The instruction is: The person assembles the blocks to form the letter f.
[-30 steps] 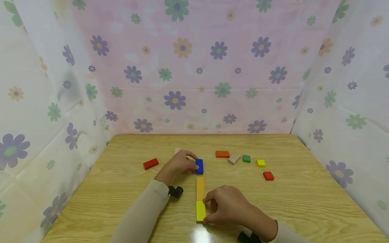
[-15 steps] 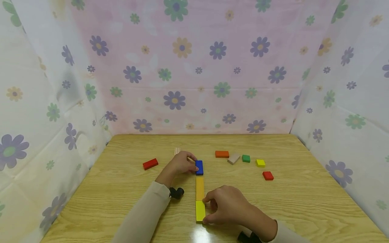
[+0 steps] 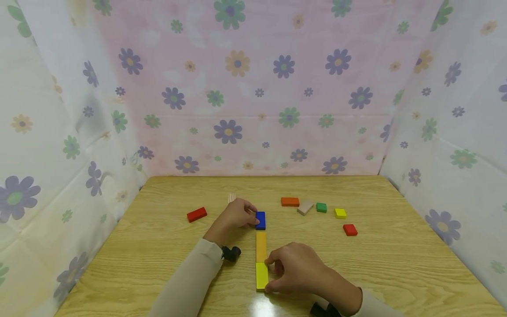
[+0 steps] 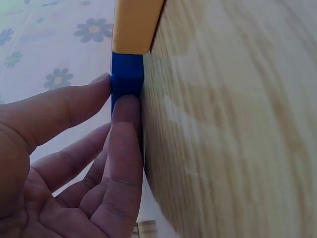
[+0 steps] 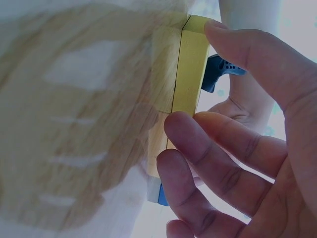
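My left hand (image 3: 234,215) pinches a blue rectangular block (image 3: 260,220) lying flat on the table, and its thumb and fingertips also show on the blue block (image 4: 128,72) in the left wrist view. Just nearer to me lies an orange-yellow block (image 3: 261,246), with a narrow gap to the blue one in the head view. End to end with it is a bright yellow block (image 3: 262,276). My right hand (image 3: 299,268) holds this yellow block from the right, thumb at its near end and a fingertip close to the joint with the orange-yellow one.
A red block (image 3: 196,214) lies left, and a striped piece (image 3: 232,197) sits behind my left hand. To the right are an orange block (image 3: 290,201), a beige block (image 3: 305,207), and small green (image 3: 321,207), yellow (image 3: 340,213) and red (image 3: 350,230) blocks. Flowered cloth surrounds the table.
My left hand has slid the blue block slightly toward me, narrowing the gap to the orange-yellow block. My right hand and the yellow block have stayed in place.
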Demonstrator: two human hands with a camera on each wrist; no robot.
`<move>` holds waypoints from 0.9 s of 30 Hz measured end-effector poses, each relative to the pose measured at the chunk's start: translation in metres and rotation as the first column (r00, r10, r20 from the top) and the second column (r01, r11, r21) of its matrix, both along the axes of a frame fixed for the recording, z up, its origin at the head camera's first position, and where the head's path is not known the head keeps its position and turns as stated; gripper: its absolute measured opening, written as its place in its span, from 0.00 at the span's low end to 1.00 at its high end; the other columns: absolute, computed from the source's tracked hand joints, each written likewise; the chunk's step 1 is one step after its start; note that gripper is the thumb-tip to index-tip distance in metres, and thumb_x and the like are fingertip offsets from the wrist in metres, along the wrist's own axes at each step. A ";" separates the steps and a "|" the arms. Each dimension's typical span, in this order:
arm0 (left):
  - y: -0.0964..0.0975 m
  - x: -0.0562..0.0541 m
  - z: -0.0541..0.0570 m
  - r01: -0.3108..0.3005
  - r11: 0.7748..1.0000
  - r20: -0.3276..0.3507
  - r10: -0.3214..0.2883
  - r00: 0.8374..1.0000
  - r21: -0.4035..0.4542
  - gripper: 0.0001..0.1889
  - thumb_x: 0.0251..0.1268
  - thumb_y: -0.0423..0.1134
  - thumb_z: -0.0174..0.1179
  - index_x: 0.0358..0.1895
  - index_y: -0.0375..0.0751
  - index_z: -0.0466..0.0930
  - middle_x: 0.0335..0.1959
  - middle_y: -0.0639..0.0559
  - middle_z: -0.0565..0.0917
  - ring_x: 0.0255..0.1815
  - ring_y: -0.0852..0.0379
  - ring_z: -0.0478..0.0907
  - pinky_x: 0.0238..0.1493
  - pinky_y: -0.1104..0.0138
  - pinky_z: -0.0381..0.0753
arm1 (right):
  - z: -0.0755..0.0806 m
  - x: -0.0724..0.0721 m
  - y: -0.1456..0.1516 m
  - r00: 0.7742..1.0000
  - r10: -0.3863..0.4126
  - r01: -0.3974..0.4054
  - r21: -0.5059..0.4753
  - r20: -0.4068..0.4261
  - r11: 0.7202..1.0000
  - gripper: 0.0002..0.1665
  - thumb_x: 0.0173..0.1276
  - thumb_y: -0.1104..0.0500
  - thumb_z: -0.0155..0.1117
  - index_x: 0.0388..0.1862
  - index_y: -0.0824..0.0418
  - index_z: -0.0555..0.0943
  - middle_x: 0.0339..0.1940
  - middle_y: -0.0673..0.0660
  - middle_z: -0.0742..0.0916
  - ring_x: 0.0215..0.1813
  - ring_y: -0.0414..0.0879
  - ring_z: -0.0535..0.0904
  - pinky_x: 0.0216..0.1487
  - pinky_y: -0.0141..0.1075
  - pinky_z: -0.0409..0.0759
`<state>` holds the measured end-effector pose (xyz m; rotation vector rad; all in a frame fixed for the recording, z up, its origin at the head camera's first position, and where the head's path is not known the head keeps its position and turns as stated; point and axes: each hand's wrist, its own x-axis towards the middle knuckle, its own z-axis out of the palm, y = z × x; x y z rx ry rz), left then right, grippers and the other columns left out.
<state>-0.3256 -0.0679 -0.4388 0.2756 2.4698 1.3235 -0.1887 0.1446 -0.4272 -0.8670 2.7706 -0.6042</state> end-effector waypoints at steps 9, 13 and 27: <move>-0.001 0.001 -0.002 -0.003 1.000 -0.013 0.003 1.000 -0.013 0.19 0.61 0.36 0.75 0.54 0.36 0.86 0.35 0.49 0.87 0.32 0.54 0.86 0.37 0.63 0.86 | 0.000 0.000 0.001 1.000 0.000 0.000 -0.002 -0.002 1.000 0.33 0.49 0.31 0.81 0.49 0.46 0.91 0.22 0.34 0.80 0.25 0.30 0.72 0.27 0.30 0.70; -0.001 0.002 0.000 -0.011 1.000 -0.013 0.011 1.000 -0.016 0.18 0.60 0.35 0.75 0.54 0.36 0.86 0.36 0.48 0.87 0.33 0.54 0.86 0.37 0.64 0.86 | 0.000 -0.001 0.001 1.000 0.006 -0.007 -0.003 -0.018 1.000 0.33 0.49 0.30 0.81 0.49 0.46 0.91 0.22 0.35 0.81 0.25 0.30 0.72 0.27 0.29 0.70; -0.004 0.005 -0.005 0.012 1.000 -0.023 -0.012 1.000 -0.003 0.18 0.60 0.36 0.76 0.52 0.36 0.86 0.35 0.48 0.86 0.31 0.54 0.85 0.36 0.64 0.87 | 0.002 0.001 0.001 0.999 0.004 -0.003 0.006 -0.032 1.000 0.32 0.50 0.30 0.80 0.49 0.46 0.91 0.23 0.35 0.81 0.25 0.30 0.72 0.28 0.29 0.70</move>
